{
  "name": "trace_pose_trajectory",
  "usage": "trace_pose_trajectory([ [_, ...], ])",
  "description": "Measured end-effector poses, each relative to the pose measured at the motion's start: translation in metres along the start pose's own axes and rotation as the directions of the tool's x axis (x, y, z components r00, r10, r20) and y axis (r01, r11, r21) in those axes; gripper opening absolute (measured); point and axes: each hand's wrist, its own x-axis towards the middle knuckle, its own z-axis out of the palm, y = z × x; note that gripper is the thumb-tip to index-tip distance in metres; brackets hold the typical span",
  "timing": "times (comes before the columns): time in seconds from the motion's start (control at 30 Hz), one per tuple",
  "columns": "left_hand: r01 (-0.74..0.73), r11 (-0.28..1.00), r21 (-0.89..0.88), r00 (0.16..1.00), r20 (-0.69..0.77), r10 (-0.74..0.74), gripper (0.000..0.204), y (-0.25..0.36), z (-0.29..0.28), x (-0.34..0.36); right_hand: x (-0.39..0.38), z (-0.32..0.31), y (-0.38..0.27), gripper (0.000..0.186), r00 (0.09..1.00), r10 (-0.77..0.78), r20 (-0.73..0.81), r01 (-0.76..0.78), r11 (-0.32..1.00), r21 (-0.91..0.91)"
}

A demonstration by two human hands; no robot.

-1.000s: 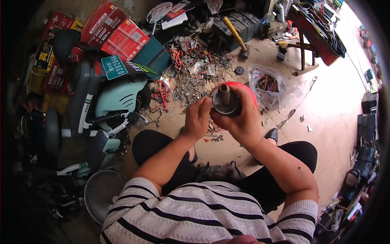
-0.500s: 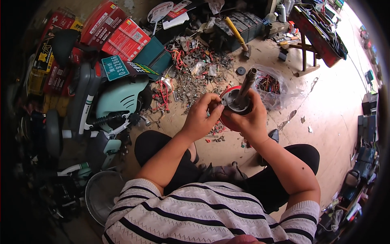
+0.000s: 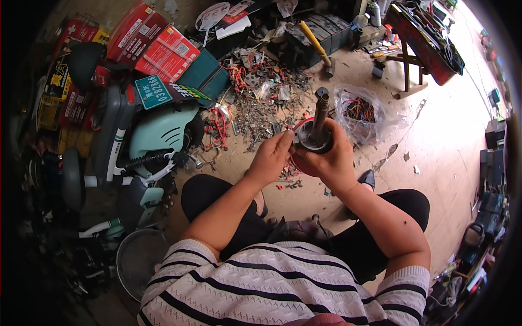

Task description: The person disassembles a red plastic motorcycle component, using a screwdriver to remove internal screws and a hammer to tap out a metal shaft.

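Gripping the metal cup (image 3: 314,143) from three o'clock, the right hand (image 3: 338,156) wraps its wall; the left hand (image 3: 272,157) has fingertips at the rim near nine, their hold unclear. The shaft (image 3: 319,115) already stands inside, tilted toward twelve. Work seems midway: nothing is set down yet; what else is left doesn't show.

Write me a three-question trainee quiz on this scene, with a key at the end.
1. Which hand is wrapped around the grey cup-shaped metal part with a long shaft?
2. Fill the gap: the crumpled clear plastic bag on the floor holds a tangle of coloured ____.
3. True or false: the yellow-handled hammer with a dark metal head lies inside that bag.

Key: 1. The right hand. 2. Wires. 3. False.
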Motion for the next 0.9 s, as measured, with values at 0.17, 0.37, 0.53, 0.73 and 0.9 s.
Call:
trace_pose_trajectory([
  [0.17,-0.266,0.953,0.147,0.961,-0.03,0.274,0.017,0.003,0.008,0.0,0.005,-0.003,0.004,0.062,1.0,0.007,-0.027,-0.007,1.0,-0.014],
  [0.37,-0.267,0.95,0.162,0.963,0.008,0.269,0.016,-0.002,0.005,0.004,0.005,-0.005,0.002,0.063,0.997,-0.066,-0.03,0.061,0.988,-0.139],
  [0.53,-0.073,0.99,-0.117,0.997,-0.008,0.073,0.027,-0.001,0.008,0.004,0.004,-0.003,0.001,0.062,0.997,-0.073,0.002,0.073,0.986,-0.147],
  [0.73,0.218,0.918,-0.331,0.971,-0.026,-0.24,0.039,0.008,0.008,0.004,0.001,0.001,0.003,0.062,0.999,-0.034,0.013,0.036,0.989,-0.142],
  [0.9,0.053,0.998,0.016,0.997,-0.05,-0.053,0.033,0.005,0.009,0.005,0.002,0.0,0.006,0.062,0.999,-0.049,0.004,0.048,0.982,-0.181],
])
